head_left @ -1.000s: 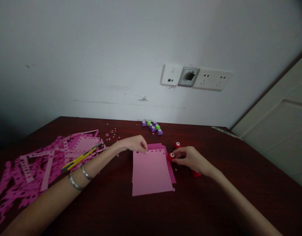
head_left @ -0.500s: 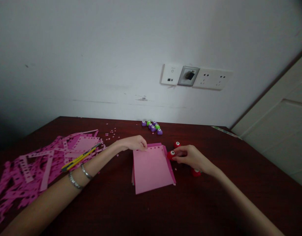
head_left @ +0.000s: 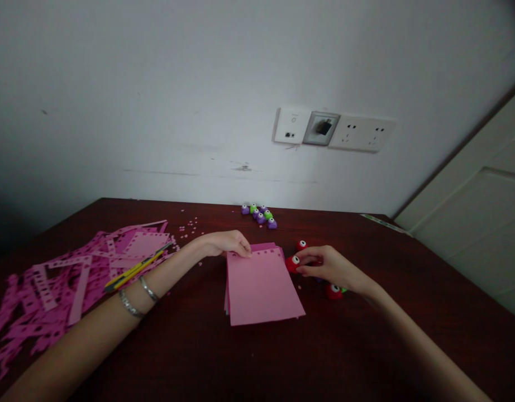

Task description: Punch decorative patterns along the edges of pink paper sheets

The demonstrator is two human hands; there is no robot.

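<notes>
My left hand (head_left: 232,243) pinches the upper left edge of a pink sheet of paper (head_left: 263,290). Small punched holes run along that sheet's top edge. Other pink sheets lie beneath it, their edges showing at the top and left. In my right hand (head_left: 327,264) is a red paper punch (head_left: 292,263), held between thumb and fingers at the sheet's upper right corner. Whether the paper is inside its slot I cannot tell. A second red punch (head_left: 301,245) stands just behind, and another red punch (head_left: 333,291) sits below my right wrist, with bits of purple and green beside it.
Pink paper strips with punched holes (head_left: 79,290) are heaped at the left, a yellow utility knife (head_left: 136,270) on top. Several purple and green punches (head_left: 261,217) stand by the wall. Tiny paper bits (head_left: 189,226) are scattered nearby. A ruler-like strip (head_left: 385,223) lies at the far right edge.
The pink sheet has turned slightly, its lower right corner swinging right and covering the darker sheet's edge. The red punch in my right hand has shifted barely to the right.
</notes>
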